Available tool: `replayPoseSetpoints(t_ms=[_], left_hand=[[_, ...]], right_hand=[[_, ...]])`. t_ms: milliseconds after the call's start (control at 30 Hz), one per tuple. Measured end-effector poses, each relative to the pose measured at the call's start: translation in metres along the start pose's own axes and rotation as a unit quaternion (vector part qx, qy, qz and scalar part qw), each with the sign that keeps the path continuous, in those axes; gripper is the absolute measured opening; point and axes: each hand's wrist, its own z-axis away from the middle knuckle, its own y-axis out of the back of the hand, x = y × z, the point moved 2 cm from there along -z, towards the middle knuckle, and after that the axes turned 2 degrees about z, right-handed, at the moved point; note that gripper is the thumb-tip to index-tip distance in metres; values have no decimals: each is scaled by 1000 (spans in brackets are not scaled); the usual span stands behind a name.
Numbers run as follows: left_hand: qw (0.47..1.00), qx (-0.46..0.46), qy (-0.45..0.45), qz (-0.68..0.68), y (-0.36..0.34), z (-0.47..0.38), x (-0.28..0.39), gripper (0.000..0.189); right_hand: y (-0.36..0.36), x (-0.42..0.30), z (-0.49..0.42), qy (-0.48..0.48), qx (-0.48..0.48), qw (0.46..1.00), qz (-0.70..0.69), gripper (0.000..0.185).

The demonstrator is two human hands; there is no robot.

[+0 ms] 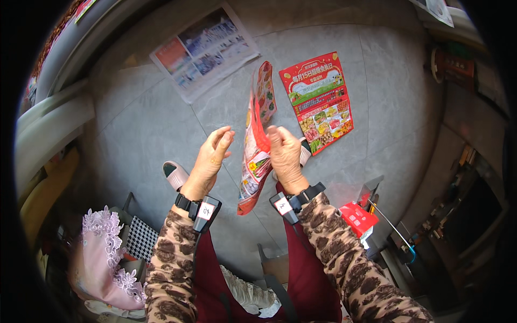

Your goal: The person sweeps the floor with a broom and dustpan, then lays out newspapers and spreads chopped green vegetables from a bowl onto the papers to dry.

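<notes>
A folded red printed leaflet [254, 177] with pictures of food stands nearly edge-on to me, above the floor. My right hand [287, 155] grips its right side, thumb towards me; the fingers behind are partly hidden. Left of the leaflet, my left hand [212, 157] is held with bent fingers a little apart and nothing in it. A narrow gap separates it from the paper. Beyond my right hand, a red leaflet with food pictures [321, 101] lies on the grey tiled floor [226, 115]. A sheet with photographs [206, 48] lies further left.
My pink slippers [176, 174] rest on the floor. At lower left is pink lace-edged cloth [101, 258] beside a houndstooth-patterned fabric [141, 239]. A red packet [358, 218] and a thin rod [389, 224] are at right. A pale curved furniture edge [52, 121] borders the left.
</notes>
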Motion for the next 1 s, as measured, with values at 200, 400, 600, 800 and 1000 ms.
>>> replayPoseSetpoints(t_ms=[200,400,600,800,1000], left_hand=[[997,74,29,-9,-9,-2,8,70],[990,134,26,-36,2,2,6,15],[984,169,-22,-45,29,-4,-29,13],[956,293,-2,16,62,-46,-82,48],[986,164,0,-38,33,-64,-97,59]], right_hand=[[-11,-16,39,68,-59,979,185,17],[-4,-14,61,37,-91,982,164,9],[-17,17,37,15,-48,993,106,21],[-13,75,8,-82,-78,983,146,43],[-46,90,0,-30,-221,969,110,83]])
